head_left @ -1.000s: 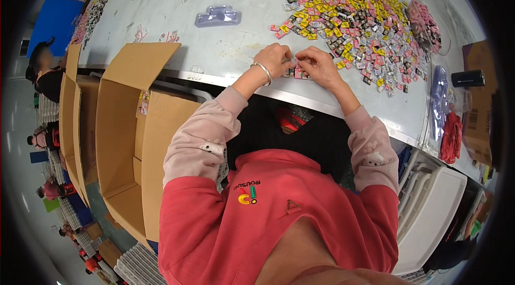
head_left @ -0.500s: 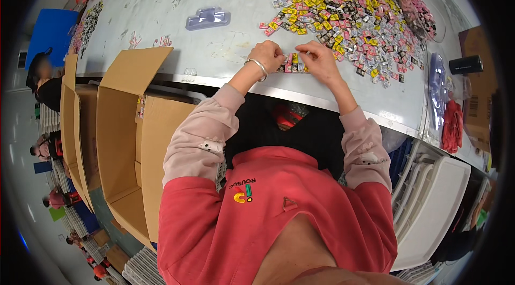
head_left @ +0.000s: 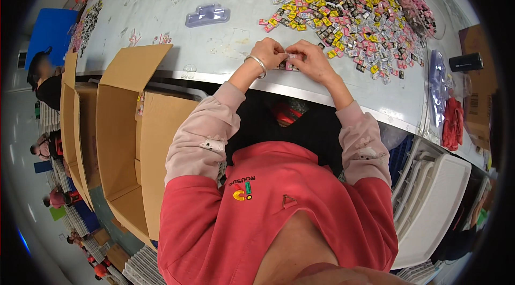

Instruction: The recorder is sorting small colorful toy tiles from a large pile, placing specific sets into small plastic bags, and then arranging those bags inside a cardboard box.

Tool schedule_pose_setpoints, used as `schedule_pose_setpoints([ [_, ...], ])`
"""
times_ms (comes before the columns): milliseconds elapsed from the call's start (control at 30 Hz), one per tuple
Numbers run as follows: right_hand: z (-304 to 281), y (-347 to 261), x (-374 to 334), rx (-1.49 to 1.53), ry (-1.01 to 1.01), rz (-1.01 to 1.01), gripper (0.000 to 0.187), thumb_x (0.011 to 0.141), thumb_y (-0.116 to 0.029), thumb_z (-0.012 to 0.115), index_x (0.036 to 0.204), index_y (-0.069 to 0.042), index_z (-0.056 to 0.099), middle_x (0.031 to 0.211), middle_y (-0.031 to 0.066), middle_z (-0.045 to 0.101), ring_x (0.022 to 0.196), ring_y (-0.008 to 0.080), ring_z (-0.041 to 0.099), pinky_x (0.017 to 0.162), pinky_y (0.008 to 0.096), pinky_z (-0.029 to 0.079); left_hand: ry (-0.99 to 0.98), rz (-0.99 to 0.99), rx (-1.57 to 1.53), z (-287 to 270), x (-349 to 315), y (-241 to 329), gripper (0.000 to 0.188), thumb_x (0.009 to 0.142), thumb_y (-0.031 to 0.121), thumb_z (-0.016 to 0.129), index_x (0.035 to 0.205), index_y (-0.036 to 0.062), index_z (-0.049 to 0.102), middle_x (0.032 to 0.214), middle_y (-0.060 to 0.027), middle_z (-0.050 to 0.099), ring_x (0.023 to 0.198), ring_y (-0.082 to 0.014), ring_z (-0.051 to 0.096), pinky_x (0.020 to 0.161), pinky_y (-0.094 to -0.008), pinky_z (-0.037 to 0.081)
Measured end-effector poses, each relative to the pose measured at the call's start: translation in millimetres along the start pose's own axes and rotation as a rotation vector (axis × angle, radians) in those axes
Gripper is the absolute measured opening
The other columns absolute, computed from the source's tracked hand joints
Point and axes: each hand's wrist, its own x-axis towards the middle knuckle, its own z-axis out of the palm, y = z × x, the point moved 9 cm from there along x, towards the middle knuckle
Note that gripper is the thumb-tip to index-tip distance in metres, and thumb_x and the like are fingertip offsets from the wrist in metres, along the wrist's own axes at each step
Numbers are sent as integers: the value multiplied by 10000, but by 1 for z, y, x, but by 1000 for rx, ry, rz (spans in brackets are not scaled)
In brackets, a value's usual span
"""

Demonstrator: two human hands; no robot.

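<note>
Close to the table's front edge, both my hands meet over a short group of small rectangular pieces [head_left: 288,65], partly covered by my fingers. My left hand [head_left: 268,53], with a silver bangle at the wrist, is closed in a pinch at the group's left end. What sits between its fingertips is too small to make out. From the other side my right hand [head_left: 313,61] pinches too, thumb and forefinger at a small pinkish piece. Just beyond and to the right spreads a large heap of similar pieces [head_left: 343,11] in yellow, pink, black and clear.
A clear plastic tray [head_left: 208,16] lies on the table [head_left: 161,22], left of the heap. A bag of pink pieces [head_left: 416,9], a dark bottle [head_left: 465,62] and a red cloth [head_left: 453,124] are at the right. Open cardboard boxes [head_left: 120,140] stand left; white plastic bins [head_left: 434,204] stand right.
My right hand has moved left and now meets my left hand over the group of pieces, covering more of it. My left hand has barely shifted.
</note>
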Motion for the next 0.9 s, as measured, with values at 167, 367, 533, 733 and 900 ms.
schedule_pose_setpoints([
  [167, 6, -6, 2, -102, -23, -170, 228, 726, -76, 697, 945, -23, 662, 808, 102, 595, 718, 235, 593, 644, 336, 476, 9, 68, 162, -1, -1, 13, 299, 738, 255, 756, 899, 7, 711, 773, -125, 700, 702, -204, 680, 674, -302, 539],
  [367, 2, -7, -4, -48, -9, -96, 340, 679, -28, 743, 1003, -5, 643, 806, 84, 585, 702, 181, 569, 652, 307, 474, -67, -33, 18, 0, -1, 5, 318, 733, 230, 773, 924, -13, 698, 745, -100, 686, 560, -157, 641, 524, -273, 523],
  [533, 5, -11, -2, -97, -1, -119, 309, 691, -45, 726, 987, -9, 643, 797, 96, 586, 687, 207, 581, 648, 319, 482, -114, -117, -35, 0, -1, 4, 308, 709, 239, 772, 888, -4, 712, 745, -146, 688, 552, -188, 654, 556, -298, 545],
  [733, -5, -12, -7, -164, 50, -56, 275, 700, -77, 732, 957, -31, 646, 825, 113, 584, 761, 269, 603, 683, 364, 487, -138, -179, -153, 2, -1, -1, 294, 728, 235, 767, 882, -9, 709, 724, -146, 680, 509, -185, 633, 527, -305, 535],
  [900, 12, -14, -11, -285, -7, -108, 258, 696, -94, 745, 927, -34, 648, 851, 111, 588, 807, 295, 600, 710, 390, 483, -54, -81, 72, 5, 6, -6, 281, 703, 255, 778, 856, 28, 717, 755, -141, 691, 659, -219, 674, 645, -325, 545],
])
